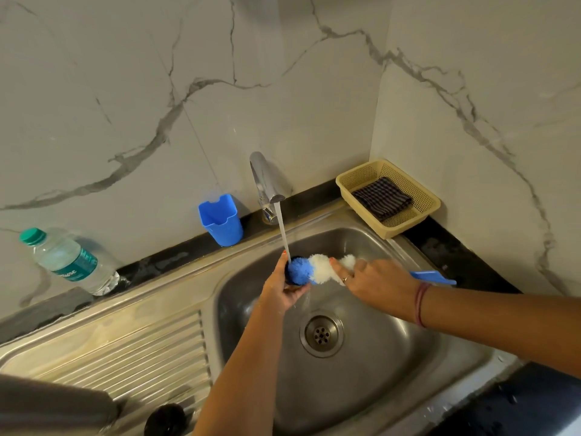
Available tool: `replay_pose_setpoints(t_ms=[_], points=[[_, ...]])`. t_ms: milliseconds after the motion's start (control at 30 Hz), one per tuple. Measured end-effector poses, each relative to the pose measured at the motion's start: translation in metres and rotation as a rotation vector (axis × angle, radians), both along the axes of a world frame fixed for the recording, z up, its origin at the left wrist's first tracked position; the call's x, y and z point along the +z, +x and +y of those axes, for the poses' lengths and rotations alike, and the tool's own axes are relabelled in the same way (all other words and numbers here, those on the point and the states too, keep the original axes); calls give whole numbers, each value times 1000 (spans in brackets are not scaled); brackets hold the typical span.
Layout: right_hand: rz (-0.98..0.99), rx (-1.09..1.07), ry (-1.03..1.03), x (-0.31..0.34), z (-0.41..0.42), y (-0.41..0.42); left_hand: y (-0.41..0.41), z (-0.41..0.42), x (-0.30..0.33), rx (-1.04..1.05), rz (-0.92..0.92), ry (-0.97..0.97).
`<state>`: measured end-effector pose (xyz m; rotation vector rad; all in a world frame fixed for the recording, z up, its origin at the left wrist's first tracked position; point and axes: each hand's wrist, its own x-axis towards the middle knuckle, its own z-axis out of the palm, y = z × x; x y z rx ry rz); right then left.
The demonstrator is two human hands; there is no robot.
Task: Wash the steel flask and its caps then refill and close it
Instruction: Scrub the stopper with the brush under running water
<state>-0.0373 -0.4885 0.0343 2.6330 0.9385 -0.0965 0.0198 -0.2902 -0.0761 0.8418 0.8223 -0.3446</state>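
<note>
Over the steel sink (393,366) my left hand (281,292) grips a small dark cap (288,280), mostly hidden by my fingers, under the running water (283,234). My right hand (374,280) holds a bottle brush (319,269) by its white bristles; its blue tip is pushed into the cap, and the blue handle (435,277) sticks out to the right. A round black cap-like thing (165,420) lies on the drainboard at the bottom edge. A blurred grey shape (53,404) at the bottom left may be the flask; I cannot tell.
The chrome tap (267,184) stands behind the sink, with the drain (321,334) below my hands. A blue plastic cup (221,220) and a water bottle (67,261) stand at the back left. A beige basket (345,179) with a dark cloth (382,198) sits back right.
</note>
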Motion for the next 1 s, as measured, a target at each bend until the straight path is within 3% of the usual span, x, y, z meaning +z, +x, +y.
replay_pose_setpoints(t_ms=[67, 133, 267, 333, 400, 567, 667, 767, 833, 967, 1000], points=[[3, -21, 53, 1, -1, 7, 1, 2, -1, -11, 3, 0], [165, -161, 180, 3, 1, 12, 0, 7, -3, -7, -26, -24], [1105, -816, 641, 9, -5, 38, -5, 12, -4, -2, -63, -49], [1299, -1013, 801, 14, -8, 41, -6, 14, -4, 21, -63, -45], [1206, -915, 701, 15, -9, 37, -7, 11, -2, 27, -63, -52], [282, -46, 43, 13, 3, 10, -6, -2, -1, 30, -50, -11], [96, 177, -60, 17, -3, 15, -8, 2, -6, 42, -25, -4], [-4, 158, -4, 14, -14, 30, -8, 5, -3, 53, -41, -39], [95, -65, 142, 5, -10, 30, -4, 3, 1, 41, -54, -54], [987, -766, 668, -13, -6, 32, -1, 5, 0, 32, -52, -30], [1092, -859, 752, -12, -8, 31, -4, 7, -1, 20, -58, -33]])
